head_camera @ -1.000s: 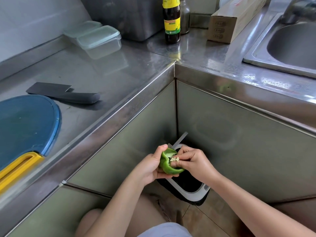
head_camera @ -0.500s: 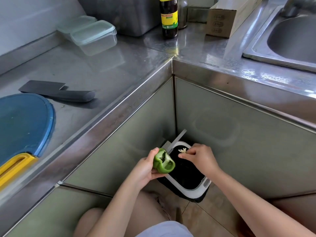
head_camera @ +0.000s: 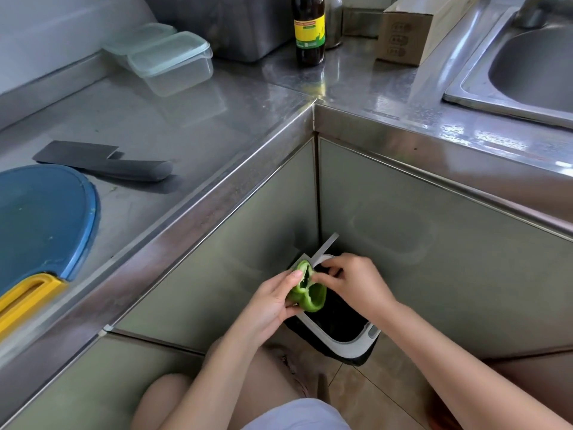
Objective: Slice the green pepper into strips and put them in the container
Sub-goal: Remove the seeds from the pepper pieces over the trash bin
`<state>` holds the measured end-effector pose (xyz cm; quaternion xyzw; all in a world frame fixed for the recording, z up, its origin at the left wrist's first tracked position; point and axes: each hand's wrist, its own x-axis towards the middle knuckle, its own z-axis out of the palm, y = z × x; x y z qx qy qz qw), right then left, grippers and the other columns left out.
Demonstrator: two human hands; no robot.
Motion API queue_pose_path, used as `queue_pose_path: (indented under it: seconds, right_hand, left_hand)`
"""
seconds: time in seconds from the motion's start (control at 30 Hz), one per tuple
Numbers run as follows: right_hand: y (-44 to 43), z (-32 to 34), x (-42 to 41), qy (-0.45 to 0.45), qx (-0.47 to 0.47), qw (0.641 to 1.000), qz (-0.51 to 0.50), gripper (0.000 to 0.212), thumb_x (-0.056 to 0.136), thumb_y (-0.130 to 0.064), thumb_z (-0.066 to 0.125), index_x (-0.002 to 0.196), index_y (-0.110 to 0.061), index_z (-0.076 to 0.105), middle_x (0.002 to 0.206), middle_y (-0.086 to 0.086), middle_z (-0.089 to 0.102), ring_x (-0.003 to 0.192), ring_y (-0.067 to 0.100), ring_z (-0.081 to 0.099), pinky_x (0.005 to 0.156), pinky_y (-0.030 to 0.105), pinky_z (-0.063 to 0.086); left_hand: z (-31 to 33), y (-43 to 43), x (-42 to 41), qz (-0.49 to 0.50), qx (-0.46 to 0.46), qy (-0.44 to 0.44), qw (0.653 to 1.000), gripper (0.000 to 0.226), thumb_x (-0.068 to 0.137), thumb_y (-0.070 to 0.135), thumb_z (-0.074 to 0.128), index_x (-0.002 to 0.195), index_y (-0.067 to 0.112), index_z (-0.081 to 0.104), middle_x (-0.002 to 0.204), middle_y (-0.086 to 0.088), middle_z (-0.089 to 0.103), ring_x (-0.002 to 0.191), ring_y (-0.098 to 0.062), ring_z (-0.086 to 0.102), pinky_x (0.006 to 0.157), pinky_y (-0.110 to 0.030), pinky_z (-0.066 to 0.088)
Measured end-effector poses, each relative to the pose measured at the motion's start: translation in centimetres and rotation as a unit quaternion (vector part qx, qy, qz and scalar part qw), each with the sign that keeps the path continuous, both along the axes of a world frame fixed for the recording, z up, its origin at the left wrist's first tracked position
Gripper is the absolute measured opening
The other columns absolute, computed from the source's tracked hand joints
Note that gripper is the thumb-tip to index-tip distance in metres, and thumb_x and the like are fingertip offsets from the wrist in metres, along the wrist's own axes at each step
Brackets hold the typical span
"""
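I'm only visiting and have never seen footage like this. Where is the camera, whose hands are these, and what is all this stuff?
There is no machine here. A person wears one camera on the head, and it looks down at their own two hands. They are low beside a steel counter. The left hand grips a green pepper, already opened, above a bin on the floor. The right hand pinches at the pepper's open edge, probably to clean out the inside. On the counter lie a knife, a blue board, two lidded containers, a bottle and a box. A sink sits to the right. No strips are cut yet.
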<state>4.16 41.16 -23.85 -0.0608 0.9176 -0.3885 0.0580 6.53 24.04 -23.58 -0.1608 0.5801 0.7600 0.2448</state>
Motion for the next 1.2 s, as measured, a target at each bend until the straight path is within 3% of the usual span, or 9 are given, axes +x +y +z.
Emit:
queue_pose_path:
  seconds: [0.17, 0.3, 0.4, 0.53, 0.7, 0.8, 0.97, 1.1, 1.2]
  right_hand:
    - [-2.3, 1.4, 0.5, 0.017, 0.035, 0.999, -0.018, 0.019, 0.081, -0.028, 0.069, 0.089, -0.010, 0.066, 0.081, -0.007, 0.045, 0.069, 0.010, 0.046, 0.051, 0.011, 0.032]
    - [-2.8, 1.9, 0.2, 0.017, 0.056, 0.997, -0.051, 0.011, 0.081, -0.016, 0.061, 0.077, -0.007, 0.064, 0.078, -0.001, 0.048, 0.065, 0.014, 0.049, 0.048, 0.016, 0.030]
    - [-2.7, 2.6, 0.0, 0.021, 0.066, 0.997, -0.040, 0.015, 0.082, -0.013, 0.058, 0.075, -0.004, 0.068, 0.080, 0.008, 0.057, 0.066, 0.021, 0.056, 0.053, 0.026, 0.039]
    - [-1.7, 3.3, -0.2, 0.033, 0.067, 0.997, -0.007, 0.017, 0.084, -0.009, 0.056, 0.075, -0.005, 0.069, 0.078, 0.010, 0.058, 0.066, 0.022, 0.056, 0.050, 0.021, 0.032]
    - [-1.6, 4.2, -0.3, 0.032, 0.123, 0.992, 0.023, 0.021, 0.089, -0.009, 0.050, 0.083, -0.001, 0.068, 0.082, 0.008, 0.050, 0.070, 0.022, 0.051, 0.049, 0.025, 0.029]
    - [-1.6, 4.7, -0.2, 0.026, 0.145, 0.989, 0.028, 0.019, 0.089, -0.009, 0.048, 0.087, -0.002, 0.065, 0.085, 0.007, 0.049, 0.072, 0.022, 0.050, 0.058, 0.025, 0.031]
    - [-1.8, 5.6, 0.6, 0.015, 0.101, 0.994, 0.042, 0.025, 0.084, -0.009, 0.052, 0.108, -0.005, 0.056, 0.097, 0.011, 0.060, 0.088, 0.029, 0.059, 0.068, 0.029, 0.042]
    - [-1.4, 5.9, 0.6, 0.008, 0.095, 0.993, 0.072, 0.027, 0.083, 0.000, 0.046, 0.108, -0.007, 0.040, 0.086, 0.014, 0.060, 0.073, 0.033, 0.056, 0.059, 0.035, 0.040]
    - [-0.9, 6.0, 0.4, 0.029, 0.126, 0.984, 0.120, 0.028, 0.081, 0.003, 0.045, 0.106, -0.009, 0.038, 0.077, 0.014, 0.057, 0.065, 0.032, 0.052, 0.054, 0.038, 0.040]
  left_hand:
    - [0.0, 1.1, 0.5, 0.024, 0.036, 0.037, 0.998, 0.043, 0.080, 0.024, 0.061, 0.121, 0.011, 0.061, 0.102, -0.010, 0.067, 0.087, -0.018, 0.064, 0.076, -0.035, 0.056]
    - [0.0, 2.0, 1.2, 0.070, 0.050, 0.048, 0.995, 0.053, 0.075, 0.023, 0.064, 0.126, 0.010, 0.058, 0.098, -0.004, 0.071, 0.084, -0.015, 0.067, 0.071, -0.031, 0.056]
    - [0.5, 2.2, 1.3, 0.079, 0.044, 0.062, 0.994, 0.056, 0.072, 0.025, 0.065, 0.125, 0.010, 0.059, 0.095, -0.002, 0.072, 0.083, -0.014, 0.067, 0.069, -0.030, 0.056]
    - [1.1, 1.9, 1.2, 0.061, 0.024, 0.085, 0.994, 0.051, 0.074, 0.023, 0.075, 0.123, 0.015, 0.061, 0.100, -0.005, 0.070, 0.083, -0.012, 0.066, 0.068, -0.025, 0.054]
    - [1.8, 1.8, 0.9, 0.031, 0.008, 0.089, 0.996, 0.048, 0.077, 0.032, 0.073, 0.123, 0.020, 0.063, 0.106, -0.007, 0.069, 0.092, -0.021, 0.065, 0.072, -0.024, 0.053]
    - [2.1, 2.1, 1.0, 0.030, 0.007, 0.085, 0.996, 0.053, 0.074, 0.030, 0.076, 0.124, 0.021, 0.062, 0.112, -0.005, 0.069, 0.095, -0.015, 0.066, 0.074, -0.024, 0.053]
    - [2.3, 1.9, 1.1, 0.013, -0.016, 0.086, 0.996, 0.062, 0.069, 0.034, 0.074, 0.127, 0.019, 0.059, 0.113, -0.005, 0.070, 0.097, -0.013, 0.067, 0.074, -0.024, 0.054]
    - [2.5, 1.3, 0.8, -0.015, -0.040, 0.076, 0.996, 0.061, 0.074, 0.035, 0.072, 0.129, 0.012, 0.058, 0.114, -0.013, 0.068, 0.096, -0.022, 0.066, 0.079, -0.034, 0.056]
    - [3.1, 0.9, 0.7, -0.025, -0.046, 0.068, 0.996, 0.049, 0.076, 0.039, 0.071, 0.114, 0.009, 0.068, 0.095, -0.016, 0.068, 0.084, -0.025, 0.066, 0.074, -0.036, 0.057]
